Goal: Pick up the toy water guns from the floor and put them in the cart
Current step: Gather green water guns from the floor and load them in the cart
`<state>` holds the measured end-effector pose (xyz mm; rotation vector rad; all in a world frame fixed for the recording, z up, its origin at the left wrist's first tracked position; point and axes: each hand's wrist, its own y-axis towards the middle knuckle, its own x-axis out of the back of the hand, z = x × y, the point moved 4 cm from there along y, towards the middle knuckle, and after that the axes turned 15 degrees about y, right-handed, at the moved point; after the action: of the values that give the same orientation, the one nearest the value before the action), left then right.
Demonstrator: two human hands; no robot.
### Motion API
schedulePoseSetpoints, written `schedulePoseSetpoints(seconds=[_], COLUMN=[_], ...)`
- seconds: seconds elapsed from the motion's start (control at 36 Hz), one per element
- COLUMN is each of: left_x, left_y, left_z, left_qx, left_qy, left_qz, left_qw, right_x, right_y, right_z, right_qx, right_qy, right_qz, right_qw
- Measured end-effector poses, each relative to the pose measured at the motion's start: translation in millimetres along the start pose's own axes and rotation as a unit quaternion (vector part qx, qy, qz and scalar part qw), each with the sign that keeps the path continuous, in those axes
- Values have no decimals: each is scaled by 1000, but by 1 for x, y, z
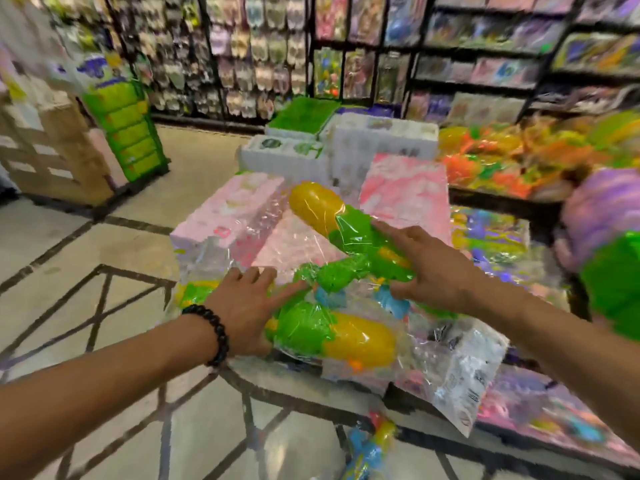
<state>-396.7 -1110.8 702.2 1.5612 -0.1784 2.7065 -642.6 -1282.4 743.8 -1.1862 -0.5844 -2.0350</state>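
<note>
Two green-and-yellow toy water guns in clear plastic bags lie on top of the loaded cart [298, 403]. The upper water gun [325, 209] lies slanted across pink boxes [225, 216]. My right hand [429, 271] rests on its green body with the fingers stretched out and the thumb underneath. The lower water gun [346, 337] lies at the near edge of the load. My left hand [242, 306], a black bead bracelet at its wrist, touches that bag with straight fingers. A third, blue-and-yellow water gun [374, 441] lies on the tiled floor beside the cart.
White boxes [381, 140] and a green box [301, 116] are stacked at the cart's far end. Cardboard cartons [52, 150] and a green display [124, 123] stand at the left. Toy shelves [263, 64] line the back, and a bin of orange and yellow toys [502, 157] sits to the right.
</note>
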Motion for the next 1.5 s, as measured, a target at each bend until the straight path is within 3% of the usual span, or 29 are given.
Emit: schedulePoseSetpoints(seconds=[0.28,0.64,0.94,1.5], left_x=[135,310,417,572], left_y=[93,161,200,403], left_z=[-127,-413,-613,-903], left_qx=[-145,-282,-349,-472], left_qy=[20,40,29,18], left_qz=[-99,-207,-227,-273], left_qw=[984,936,909,838], right_x=[103,205,271,332], right_y=[-189,-493,-711,-903], right_z=[-102,-237,-340,-522], right_qx=[-157,-317,-408,-613], right_qy=[9,-21,-34,-38], right_qz=[-142,-254,-330,-389], right_qw=[977,913,851,686])
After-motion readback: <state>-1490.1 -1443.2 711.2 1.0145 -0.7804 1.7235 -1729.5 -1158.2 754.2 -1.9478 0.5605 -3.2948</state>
